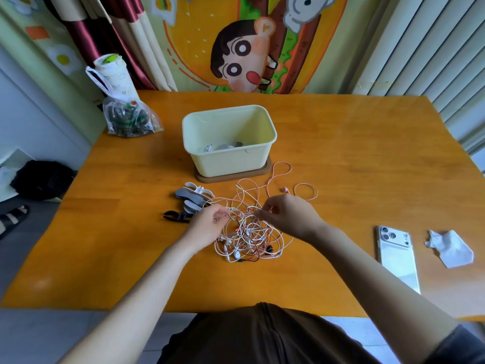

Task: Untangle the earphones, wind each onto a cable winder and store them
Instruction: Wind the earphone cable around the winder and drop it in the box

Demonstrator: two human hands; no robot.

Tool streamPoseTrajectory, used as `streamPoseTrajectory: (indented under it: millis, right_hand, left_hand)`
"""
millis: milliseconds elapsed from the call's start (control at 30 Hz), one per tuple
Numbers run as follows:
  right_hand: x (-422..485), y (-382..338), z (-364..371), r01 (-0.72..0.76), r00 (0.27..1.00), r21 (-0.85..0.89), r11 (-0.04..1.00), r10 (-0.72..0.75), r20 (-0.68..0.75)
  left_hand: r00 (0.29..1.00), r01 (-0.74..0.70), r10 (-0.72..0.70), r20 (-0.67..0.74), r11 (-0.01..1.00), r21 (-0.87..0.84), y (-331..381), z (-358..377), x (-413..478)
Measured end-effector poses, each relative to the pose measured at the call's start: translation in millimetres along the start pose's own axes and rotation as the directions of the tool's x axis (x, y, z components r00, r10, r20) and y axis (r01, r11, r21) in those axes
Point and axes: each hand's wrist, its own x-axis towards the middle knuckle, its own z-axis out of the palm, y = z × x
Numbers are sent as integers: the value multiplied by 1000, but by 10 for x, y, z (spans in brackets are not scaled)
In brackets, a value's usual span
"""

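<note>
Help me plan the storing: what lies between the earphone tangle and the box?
Head view: only pink cable loops spilling from the tangle, reaching almost to the box; otherwise bare table.

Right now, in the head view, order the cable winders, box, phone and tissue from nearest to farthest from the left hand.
From the left hand, which pinches the earphone tangle:
1. cable winders, just beside it on its left.
2. box, behind, mid-table.
3. phone, far to the right.
4. tissue, beyond the phone, rightmost.
</note>
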Motion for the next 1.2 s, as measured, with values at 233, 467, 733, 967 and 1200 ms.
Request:
streamPoseTrajectory:
  millis: [233, 467, 733, 967, 1200]
  right_hand:
    - [41, -91, -45, 67, 998, 173, 983, -65, -21]
    - [-6, 260, -97, -36, 998, 226, 973, 22, 67]
    - [-46, 466, -219, -150, 985, 227, 962, 164, -46]
    - [22, 113, -148, -3, 998, 195, 981, 16, -66]
    - [43, -1, -211, 39, 997, 262, 964, -22, -70]
  left_hand:
    - [989, -40, 90, 117, 926, -376, 477, 53, -86]
    - [998, 59, -69, -11, 918, -393, 249, -139, -78]
    - [963, 248, -255, -91, 965, -84, -384, -129, 110]
    - [984, -159, 154, -88, 986, -58, 230, 13, 15]
    - [963, -246, 262, 64, 949, -196, 559, -12, -28]
